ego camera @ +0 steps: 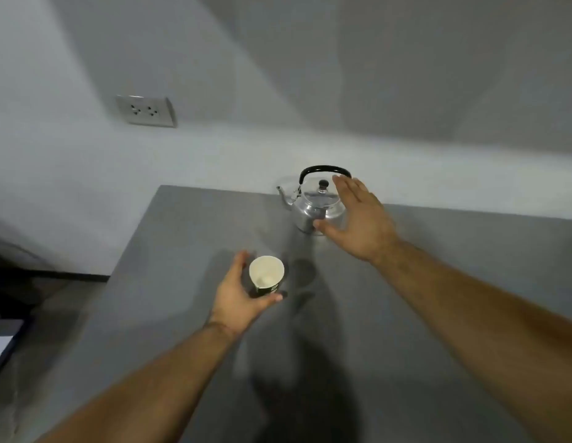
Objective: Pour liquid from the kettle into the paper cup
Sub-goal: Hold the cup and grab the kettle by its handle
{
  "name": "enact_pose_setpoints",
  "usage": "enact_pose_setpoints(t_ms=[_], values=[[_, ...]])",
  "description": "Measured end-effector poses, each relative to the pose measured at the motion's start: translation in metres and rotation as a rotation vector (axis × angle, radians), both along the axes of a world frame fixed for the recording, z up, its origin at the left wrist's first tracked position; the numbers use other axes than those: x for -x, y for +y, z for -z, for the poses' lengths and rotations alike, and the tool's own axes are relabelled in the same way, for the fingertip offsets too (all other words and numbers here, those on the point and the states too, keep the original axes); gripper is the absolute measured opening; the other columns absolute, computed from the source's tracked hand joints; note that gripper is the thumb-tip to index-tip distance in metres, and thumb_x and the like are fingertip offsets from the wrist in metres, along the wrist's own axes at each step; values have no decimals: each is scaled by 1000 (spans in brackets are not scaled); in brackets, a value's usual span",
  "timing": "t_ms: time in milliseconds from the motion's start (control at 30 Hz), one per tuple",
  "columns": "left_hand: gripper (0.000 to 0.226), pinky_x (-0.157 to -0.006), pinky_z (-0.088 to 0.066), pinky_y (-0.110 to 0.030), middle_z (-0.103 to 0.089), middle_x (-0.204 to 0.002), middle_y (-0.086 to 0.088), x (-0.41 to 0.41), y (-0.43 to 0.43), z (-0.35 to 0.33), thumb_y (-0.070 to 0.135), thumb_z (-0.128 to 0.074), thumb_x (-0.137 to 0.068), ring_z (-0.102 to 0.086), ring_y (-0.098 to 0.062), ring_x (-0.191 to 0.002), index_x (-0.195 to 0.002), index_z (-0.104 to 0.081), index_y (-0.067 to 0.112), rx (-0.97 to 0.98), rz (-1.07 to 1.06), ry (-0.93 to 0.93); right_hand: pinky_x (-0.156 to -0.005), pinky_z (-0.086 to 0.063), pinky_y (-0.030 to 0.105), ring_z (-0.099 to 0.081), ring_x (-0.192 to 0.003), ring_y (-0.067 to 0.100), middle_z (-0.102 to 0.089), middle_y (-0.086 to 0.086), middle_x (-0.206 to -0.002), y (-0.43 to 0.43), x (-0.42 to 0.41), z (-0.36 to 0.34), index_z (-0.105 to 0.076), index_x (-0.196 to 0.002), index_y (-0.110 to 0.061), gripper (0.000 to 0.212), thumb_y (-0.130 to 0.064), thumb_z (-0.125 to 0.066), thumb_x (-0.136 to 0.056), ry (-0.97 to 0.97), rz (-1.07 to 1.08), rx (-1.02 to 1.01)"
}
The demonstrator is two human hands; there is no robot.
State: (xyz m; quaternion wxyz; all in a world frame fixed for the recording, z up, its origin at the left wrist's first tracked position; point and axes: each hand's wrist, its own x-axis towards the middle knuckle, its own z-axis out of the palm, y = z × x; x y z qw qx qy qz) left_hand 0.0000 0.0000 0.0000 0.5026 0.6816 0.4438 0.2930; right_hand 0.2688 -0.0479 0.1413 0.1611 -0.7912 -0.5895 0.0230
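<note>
A shiny metal kettle with a black arched handle and black lid knob stands on the grey table near its far edge, spout pointing left. My right hand hovers just in front of and to the right of it, fingers spread, holding nothing. A paper cup, dark outside and white inside, stands upright nearer to me. My left hand curls around the cup's left and near side, thumb and fingers on its wall.
A wall socket plate sits on the white wall at the upper left. The table's left edge runs diagonally; beyond it lies lower floor with a dark object at the far left.
</note>
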Motion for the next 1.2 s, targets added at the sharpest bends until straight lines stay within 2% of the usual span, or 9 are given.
enact_pose_setpoints(t_ms=[67,167,333,467,567,700,867,967,1200], values=[[107,-103,-42,-8,-58,-142,14,-5,11,13,25,-101,-55,-53,17,-122,-143,-42,35,62,13,-68,-130,-23,46,-20,-162,22,-27,2,-176,20,-6,10,-24,-168,-17,102,-73,-53,-88,3,15,3],[92,-103,-51,-26,-69,-126,18,-12,21,35,35,-99,-53,-65,-2,-118,-133,-53,37,69,16,-44,-131,-22,44,-16,-163,21,-24,2,-177,47,-15,22,-21,-168,-15,101,-69,-58,-92,-1,46,43],[70,-88,-47,-7,-72,-114,30,-26,32,39,41,-94,-58,-67,6,-107,-115,-60,60,25,-2,-31,-131,-20,49,-14,-164,24,-22,4,-178,86,-32,26,-19,-169,-15,101,-68,-58,-93,20,52,65],[66,-90,-50,-12,-75,-112,23,-34,38,46,24,-97,-63,-70,3,-107,-117,-66,45,51,-18,-47,-130,-21,49,-21,-162,26,-28,5,-176,113,-49,24,-25,-168,-14,85,-58,-55,-101,19,47,107],[63,-88,-51,-11,-75,-110,27,-37,37,50,20,-97,-64,-69,5,-105,-118,-69,33,62,-35,-39,-121,-36,46,-44,-148,30,-51,10,-161,127,-59,24,-47,-157,-13,62,-47,-52,-106,30,35,103],[57,-81,-50,-8,-74,-104,32,-36,38,52,24,-98,-62,-70,8,-99,-111,-70,34,45,-54,-7,-99,-52,49,-60,-120,32,-67,8,-129,139,-64,23,-63,-134,-17,42,-46,-49,-107,61,29,129],[58,-85,-54,-17,-76,-104,24,-36,39,53,32,-99,-58,-71,3,-99,-108,-69,38,38,-68,0,-94,-54,49,-68,-104,30,-74,6,-110,146,-74,23,-66,-121,-16,31,-40,-51,-108,181,2,138],[58,-82,-52,-11,-74,-102,30,-36,39,53,40,-96,-55,-70,7,-97,-104,-67,44,28,-75,2,-87,-55,41,-69,-99,26,-75,5,-105,143,-80,23,-68,-116,-18,27,-38,-53,-108,267,12,115],[56,-80,-53,-11,-74,-100,31,-36,39,56,30,-100,-57,-71,6,-95,-102,-68,43,38,-68,-15,-72,-47,23,-69,-86,13,-75,-9,-87,117,-77,-11,-70,-104,-24,21,-41,-58,-104,249,-36,-22]])
